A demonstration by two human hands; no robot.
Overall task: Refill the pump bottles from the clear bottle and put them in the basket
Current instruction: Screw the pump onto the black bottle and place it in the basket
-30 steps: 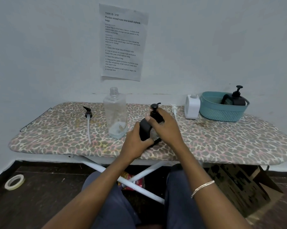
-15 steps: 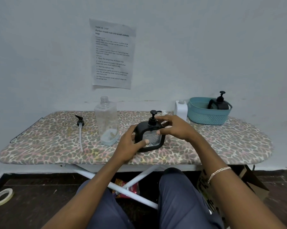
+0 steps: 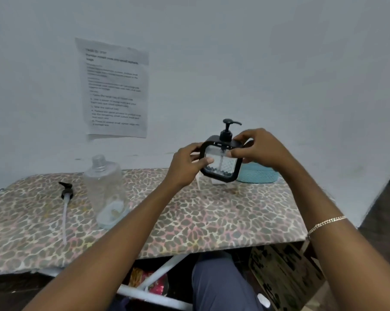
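A black-framed square pump bottle (image 3: 221, 162) with its pump head on is held upright in the air above the ironing board (image 3: 212, 221). My left hand (image 3: 186, 167) grips its left side and my right hand (image 3: 259, 149) grips its upper right corner. The teal basket (image 3: 256, 175) sits just behind and to the right, mostly hidden by the bottle and my right hand. The clear bottle (image 3: 105, 189) stands uncapped on the board at the left, nearly empty.
A loose black pump head with a long tube (image 3: 66, 200) lies on the board left of the clear bottle. A paper sheet (image 3: 115, 88) hangs on the wall. A cardboard box (image 3: 283, 274) sits on the floor under the board's right end.
Both hands have lifted the pump bottle off the board and carried it up and to the right, in front of the basket. The camera view has shifted too.
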